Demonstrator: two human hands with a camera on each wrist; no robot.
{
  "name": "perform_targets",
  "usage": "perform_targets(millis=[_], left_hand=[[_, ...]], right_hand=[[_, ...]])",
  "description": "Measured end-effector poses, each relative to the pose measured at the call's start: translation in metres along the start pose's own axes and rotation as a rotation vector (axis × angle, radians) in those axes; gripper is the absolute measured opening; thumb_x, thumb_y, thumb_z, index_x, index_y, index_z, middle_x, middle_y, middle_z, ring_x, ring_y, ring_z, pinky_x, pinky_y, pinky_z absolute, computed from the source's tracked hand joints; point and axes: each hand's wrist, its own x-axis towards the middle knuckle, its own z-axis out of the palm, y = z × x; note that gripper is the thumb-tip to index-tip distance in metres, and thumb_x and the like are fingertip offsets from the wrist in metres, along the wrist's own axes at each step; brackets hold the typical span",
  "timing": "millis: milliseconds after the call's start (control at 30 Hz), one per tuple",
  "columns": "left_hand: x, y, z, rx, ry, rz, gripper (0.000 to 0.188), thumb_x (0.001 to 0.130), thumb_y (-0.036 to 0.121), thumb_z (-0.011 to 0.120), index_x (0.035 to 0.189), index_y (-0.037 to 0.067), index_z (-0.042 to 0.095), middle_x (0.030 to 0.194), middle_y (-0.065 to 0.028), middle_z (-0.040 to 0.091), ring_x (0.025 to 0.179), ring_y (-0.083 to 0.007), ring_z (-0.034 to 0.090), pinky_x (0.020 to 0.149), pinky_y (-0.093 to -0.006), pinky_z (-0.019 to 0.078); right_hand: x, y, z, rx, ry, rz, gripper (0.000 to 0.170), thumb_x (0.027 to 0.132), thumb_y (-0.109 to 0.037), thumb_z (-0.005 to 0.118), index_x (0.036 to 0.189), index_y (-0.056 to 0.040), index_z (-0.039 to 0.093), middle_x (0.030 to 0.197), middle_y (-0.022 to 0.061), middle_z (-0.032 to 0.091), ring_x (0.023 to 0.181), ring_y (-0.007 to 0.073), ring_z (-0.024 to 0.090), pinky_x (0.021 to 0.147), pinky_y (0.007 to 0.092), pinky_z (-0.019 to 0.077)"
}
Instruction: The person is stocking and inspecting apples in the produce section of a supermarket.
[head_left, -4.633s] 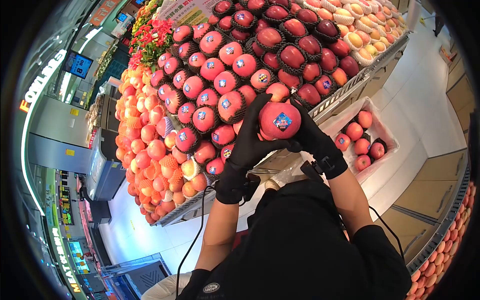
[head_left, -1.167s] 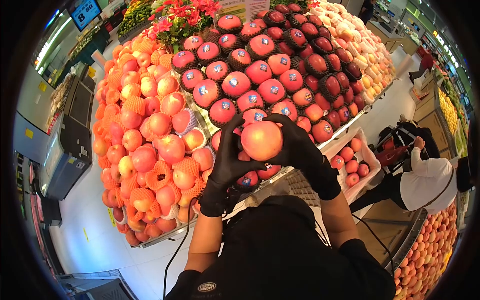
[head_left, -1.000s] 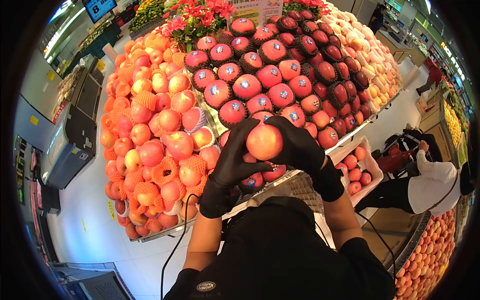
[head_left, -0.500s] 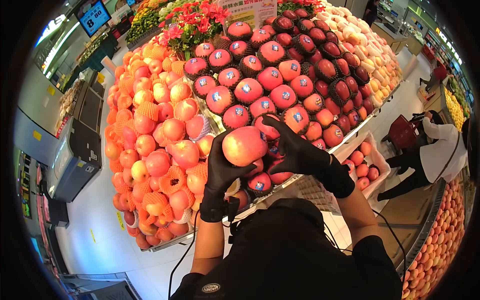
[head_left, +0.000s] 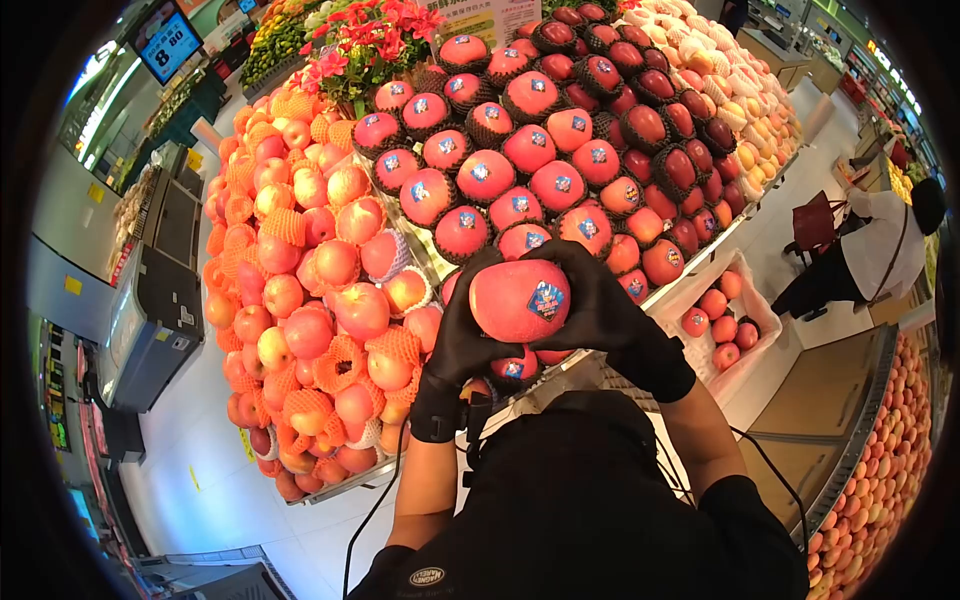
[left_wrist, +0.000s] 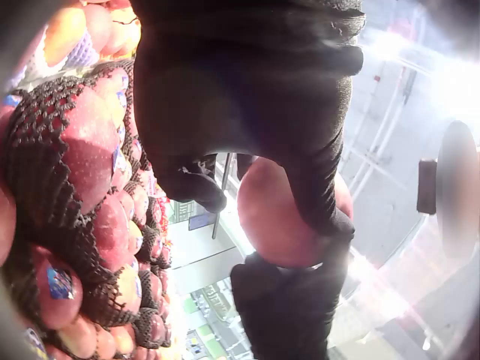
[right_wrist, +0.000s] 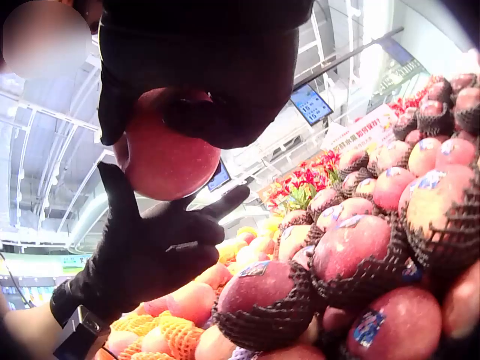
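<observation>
A large red apple (head_left: 518,302) with a blue diamond-shaped sticker is held up in front of the chest between two black-gloved hands. My left hand (head_left: 462,340) grips its left side. On the other side my right hand (head_left: 612,318) holds it, fingers over the top. In the right wrist view the apple (right_wrist: 169,154) sits between the thumb and fingers of my left hand (right_wrist: 157,247), with my right hand (right_wrist: 202,67) curled over it. The left wrist view shows the apple's bare red skin (left_wrist: 270,214) with a thumb across it. Stickered apples in black foam nets (head_left: 485,175) lie just beyond.
Left of these is a heap of paler apples (head_left: 330,265), some in orange nets. A lined crate (head_left: 765,340) of apples stands at the right. Red flowers (head_left: 380,40) and a sign are at the back. A person in white (head_left: 885,250) is at the far right.
The apple has been turned: its plain yellowish-red side faced up earlier, and now the sticker does. The right hand, apart from the apple half a second ago, has closed back on it.
</observation>
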Motion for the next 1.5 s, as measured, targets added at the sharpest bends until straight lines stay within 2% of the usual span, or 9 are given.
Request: perform_targets(millis=[267,500,767,867,1100,1267,1400,1467,1500], left_hand=[[-0.001,0.015,0.031,0.192,0.076,0.06,0.101,0.055,0.012,0.091,0.14,0.007,0.037,0.138,-0.0122,0.045,0.128,-0.0264,0.045,0.107,-0.041,0.039],[0.014,0.005,0.048,0.543,0.183,0.513,0.072,0.06,0.003,0.084,0.124,0.01,0.053,0.136,-0.0178,0.048,0.127,-0.0357,0.047,0.103,-0.0463,0.0417],[0.031,0.01,0.082,0.668,0.231,0.599,0.071,0.056,0.003,0.087,0.118,0.015,0.055,0.134,-0.0198,0.049,0.125,-0.04,0.047,0.1,-0.0489,0.0444],[0.036,0.008,0.094,0.679,0.221,0.586,0.075,0.057,0.007,0.089,0.122,0.012,0.053,0.133,-0.0191,0.049,0.124,-0.0375,0.049,0.1,-0.0469,0.0451],[0.04,0.007,0.121,0.331,0.152,0.028,0.083,0.059,0.017,0.092,0.126,0.001,0.046,0.124,-0.0164,0.054,0.114,-0.024,0.056,0.095,-0.0403,0.0492],[0.045,-0.016,0.127,0.048,0.092,-0.187,0.055,0.081,0.019,0.073,0.124,-0.003,0.049,0.114,-0.012,0.061,0.106,-0.0204,0.059,0.089,-0.0363,0.0497],[0.05,-0.016,0.133,0.096,0.13,-0.521,0.048,0.086,0.022,0.066,0.125,-0.002,0.05,0.101,-0.0076,0.062,0.083,-0.0134,0.059,0.068,-0.0292,0.0493],[0.051,-0.014,0.138,0.045,0.127,-0.587,0.046,0.088,0.023,0.063,0.125,-0.001,0.051,0.096,-0.0054,0.061,0.072,-0.0093,0.056,0.057,-0.0248,0.0448],[0.051,-0.016,0.141,0.038,0.122,-0.598,0.046,0.088,0.025,0.065,0.125,0.0,0.052,0.091,-0.0027,0.059,0.06,-0.0054,0.047,0.046,-0.021,0.0342]], right_hand=[[-0.011,0.0,-0.028,-0.214,-0.095,-0.1,0.078,0.064,-0.024,0.088,0.128,-0.0024,0.048,0.122,0.0148,0.058,0.11,0.0296,0.06,0.092,0.0398,0.0499],[-0.022,-0.02,-0.055,0.025,-0.15,-0.083,0.077,0.072,-0.024,0.084,0.134,-0.0051,0.043,0.131,0.0133,0.051,0.121,0.0249,0.052,0.098,0.0398,0.0466],[-0.045,0.0,-0.075,0.279,0.026,0.157,0.081,0.074,-0.014,0.081,0.142,-0.0109,0.037,0.141,0.0074,0.045,0.12,0.0174,0.048,0.092,0.0334,0.0461],[-0.052,0.013,-0.088,0.407,-0.039,0.109,0.077,0.077,-0.008,0.073,0.144,-0.0086,0.035,0.142,0.008,0.043,0.117,0.0176,0.049,0.092,0.0342,0.0461],[-0.062,0.032,-0.099,0.326,0.143,0.189,0.048,0.094,-0.018,0.057,0.137,-0.002,0.044,0.117,0.0092,0.057,0.1,0.014,0.055,0.085,0.0324,0.0479],[-0.067,0.055,-0.103,0.07,0.181,0.288,0.048,0.095,-0.028,0.057,0.133,0.0001,0.049,0.099,0.0126,0.063,0.084,0.0162,0.06,0.077,0.0326,0.0509],[-0.074,0.064,-0.111,0.032,0.201,0.327,0.05,0.094,-0.032,0.059,0.132,0.0002,0.051,0.096,0.0155,0.065,0.083,0.0193,0.064,0.073,0.0332,0.0521],[-0.075,0.06,-0.116,0.012,0.201,0.362,0.05,0.093,-0.034,0.059,0.129,0.0003,0.053,0.095,0.0164,0.065,0.085,0.0215,0.066,0.074,0.0335,0.0523],[-0.078,0.064,-0.116,-0.004,0.203,0.358,0.051,0.093,-0.035,0.059,0.129,0.0001,0.053,0.095,0.0166,0.066,0.087,0.022,0.066,0.074,0.0335,0.0523]])
